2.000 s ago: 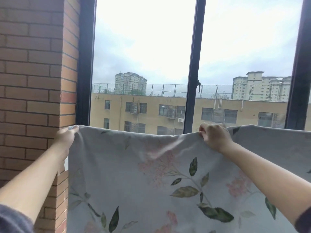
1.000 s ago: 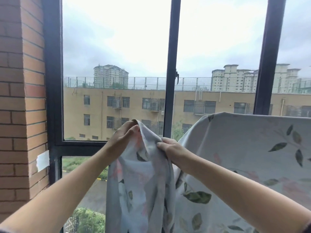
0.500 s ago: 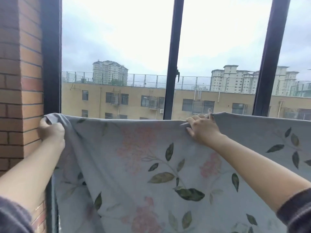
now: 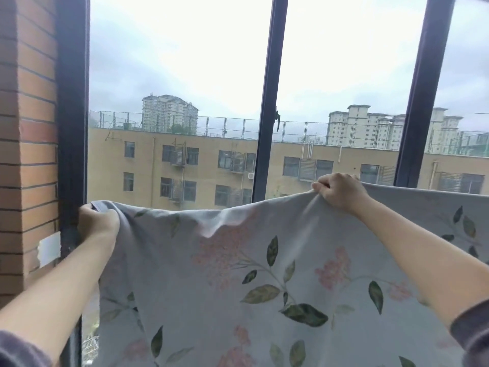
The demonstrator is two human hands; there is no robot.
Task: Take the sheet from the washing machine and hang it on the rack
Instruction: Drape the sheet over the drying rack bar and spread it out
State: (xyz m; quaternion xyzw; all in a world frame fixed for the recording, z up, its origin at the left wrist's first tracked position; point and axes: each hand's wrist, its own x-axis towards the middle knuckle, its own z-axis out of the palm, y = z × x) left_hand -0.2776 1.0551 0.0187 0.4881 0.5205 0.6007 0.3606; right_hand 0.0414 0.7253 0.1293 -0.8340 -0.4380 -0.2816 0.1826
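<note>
A brick wall stands left of a dark-framed window, with a yellow building and grey sky outside.

Over at the left edge, brick wall, dark window frame just beside it; beyond the glass, beige building, pale towers behind, flat overcast sky.

The sheet runs off the bottom and right edges. Whatever bears its top edge at the far right lies hidden under the cloth. The left hand and right hand bury their fingertips in its folds.
</note>
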